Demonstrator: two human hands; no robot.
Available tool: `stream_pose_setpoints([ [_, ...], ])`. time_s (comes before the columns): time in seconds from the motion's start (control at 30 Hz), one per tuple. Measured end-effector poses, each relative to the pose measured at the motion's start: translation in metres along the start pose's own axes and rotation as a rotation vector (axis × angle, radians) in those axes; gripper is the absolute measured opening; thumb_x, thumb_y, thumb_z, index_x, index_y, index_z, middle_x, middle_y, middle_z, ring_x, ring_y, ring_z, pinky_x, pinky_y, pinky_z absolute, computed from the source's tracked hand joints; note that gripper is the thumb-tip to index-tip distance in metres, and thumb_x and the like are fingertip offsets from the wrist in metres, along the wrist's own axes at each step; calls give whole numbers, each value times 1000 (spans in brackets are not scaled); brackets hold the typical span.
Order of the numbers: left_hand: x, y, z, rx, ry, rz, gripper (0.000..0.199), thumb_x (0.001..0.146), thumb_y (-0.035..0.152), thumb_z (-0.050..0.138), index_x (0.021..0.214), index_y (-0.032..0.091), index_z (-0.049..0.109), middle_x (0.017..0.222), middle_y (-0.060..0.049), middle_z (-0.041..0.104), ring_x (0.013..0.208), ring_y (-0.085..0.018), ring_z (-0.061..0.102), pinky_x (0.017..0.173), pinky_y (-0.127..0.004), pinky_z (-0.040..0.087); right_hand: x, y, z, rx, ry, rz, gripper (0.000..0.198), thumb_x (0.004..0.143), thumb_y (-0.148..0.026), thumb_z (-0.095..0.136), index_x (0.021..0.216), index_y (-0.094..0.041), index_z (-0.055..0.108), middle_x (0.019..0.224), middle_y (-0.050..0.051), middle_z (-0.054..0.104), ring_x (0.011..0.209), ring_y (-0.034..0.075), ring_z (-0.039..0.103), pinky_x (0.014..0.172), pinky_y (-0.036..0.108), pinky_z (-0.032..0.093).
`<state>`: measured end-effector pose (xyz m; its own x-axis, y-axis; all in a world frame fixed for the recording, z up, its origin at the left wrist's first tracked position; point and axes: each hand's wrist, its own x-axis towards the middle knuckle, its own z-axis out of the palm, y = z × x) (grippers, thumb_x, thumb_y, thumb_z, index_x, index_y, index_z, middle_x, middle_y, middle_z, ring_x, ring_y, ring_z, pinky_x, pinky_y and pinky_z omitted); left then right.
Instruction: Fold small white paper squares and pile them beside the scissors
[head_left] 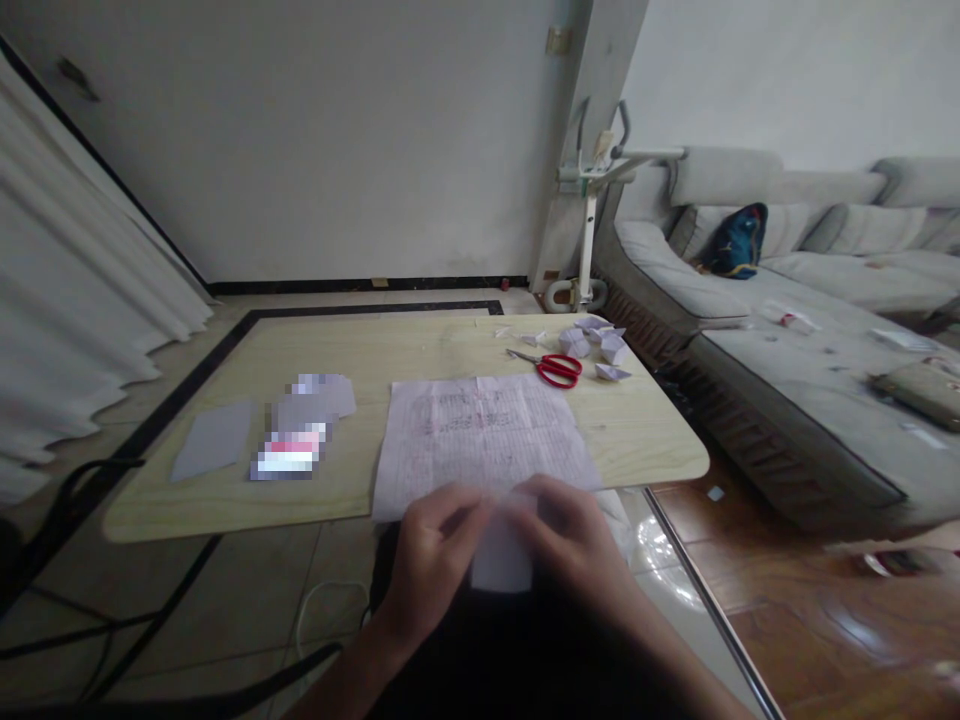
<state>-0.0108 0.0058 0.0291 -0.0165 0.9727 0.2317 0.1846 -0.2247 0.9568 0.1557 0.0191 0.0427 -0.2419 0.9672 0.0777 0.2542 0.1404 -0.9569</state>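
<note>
Between my hands, just past the table's near edge, hangs a small white piece of paper [502, 560]. My left hand [442, 530] pinches its upper left part, and my right hand [559, 525] grips the upper right; both are a little blurred, so the fingertips are hard to make out. Beyond them a large printed sheet [480, 430] lies spread on the table, creased by folds. Red-handled scissors [559, 370] rest behind its far right corner, blades pointing left. Several folded paper shapes [576, 342] sit beside the scissors at the right.
The pale wooden table [360, 340] carries a blank paper sheet [217, 440] and a pixelated item [292, 440] on the left. Small paper scraps [534, 338] lie near the far edge. To the right stands a grey sofa [810, 400]; a white curtain [67, 260] hangs at left.
</note>
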Motion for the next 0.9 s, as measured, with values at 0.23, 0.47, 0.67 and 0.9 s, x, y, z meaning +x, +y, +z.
stream_pose_setpoints([
  [0.23,-1,-2,0,117,-10,188,18,91,17,61,75,19,68,70,3,66,66,-11,60,62,-19,46,-2,-2,2,82,76,-77,12,85,-24,64,76,-19,70,69,0,67,65,15,59,59,25,45],
  [0.47,-3,2,-4,112,22,176,18,91,19,60,76,20,69,71,3,67,67,-12,60,62,-20,46,-2,0,0,103,105,-179,10,82,-21,70,72,-19,70,69,1,67,65,15,61,62,28,47],
  [0.67,0,3,-8,81,39,129,18,91,21,61,76,21,71,71,3,67,66,-13,60,60,-20,45,-1,1,-5,181,86,-148,11,79,-20,74,69,-20,69,68,0,66,66,15,60,62,27,46],
  [0.9,-5,6,-8,17,-2,21,23,91,25,60,71,19,69,67,2,63,64,-13,56,58,-21,44,0,1,-6,330,67,-65,16,77,-22,77,64,-21,68,65,-2,62,63,14,57,58,26,44],
])
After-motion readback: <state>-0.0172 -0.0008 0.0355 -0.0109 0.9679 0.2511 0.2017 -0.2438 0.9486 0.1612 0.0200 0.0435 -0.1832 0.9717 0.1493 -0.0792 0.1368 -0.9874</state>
